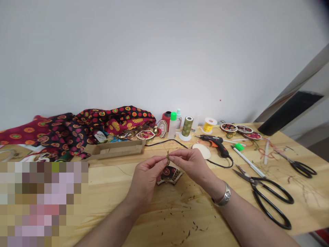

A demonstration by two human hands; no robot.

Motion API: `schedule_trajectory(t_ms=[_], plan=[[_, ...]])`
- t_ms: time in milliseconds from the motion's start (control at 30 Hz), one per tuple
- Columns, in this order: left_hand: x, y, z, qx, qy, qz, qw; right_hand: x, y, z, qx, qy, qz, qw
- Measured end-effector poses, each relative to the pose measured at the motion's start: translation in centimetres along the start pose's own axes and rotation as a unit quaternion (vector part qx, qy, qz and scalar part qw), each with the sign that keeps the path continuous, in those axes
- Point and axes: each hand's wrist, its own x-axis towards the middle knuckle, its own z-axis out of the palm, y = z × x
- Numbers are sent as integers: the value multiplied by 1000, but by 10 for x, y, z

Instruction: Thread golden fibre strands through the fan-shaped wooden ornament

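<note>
At the middle of the wooden table, my left hand (147, 175) and my right hand (191, 163) meet fingertip to fingertip. Both are closed in a pinch on a thin olive-green thread (168, 154), whose end sticks up between them. Just below hangs or rests a fan-shaped ornament (168, 174) with dark patterned fabric and a pale cut-out border; I cannot tell whether it touches the table. My fingers cover its upper part and where the thread joins it.
Large black-handled scissors (267, 192) lie at right, with a glue gun (214, 142) and its cable behind. An olive thread spool (187, 127), a green-capped bottle (172, 125) and yellow thread (208, 126) stand along the wall. A cardboard tray (115, 150) and patterned fabric (115, 118) are at left.
</note>
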Motion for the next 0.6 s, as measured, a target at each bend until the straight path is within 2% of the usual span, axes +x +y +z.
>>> schedule_trajectory(t_ms=[267, 600], plan=[[1, -2, -2, 8, -9, 1, 1000, 0, 0, -1, -11, -3, 5, 1000], [0, -1, -1, 6, -15, 5, 1000, 0, 3, 0, -61, -6, -48, 997]])
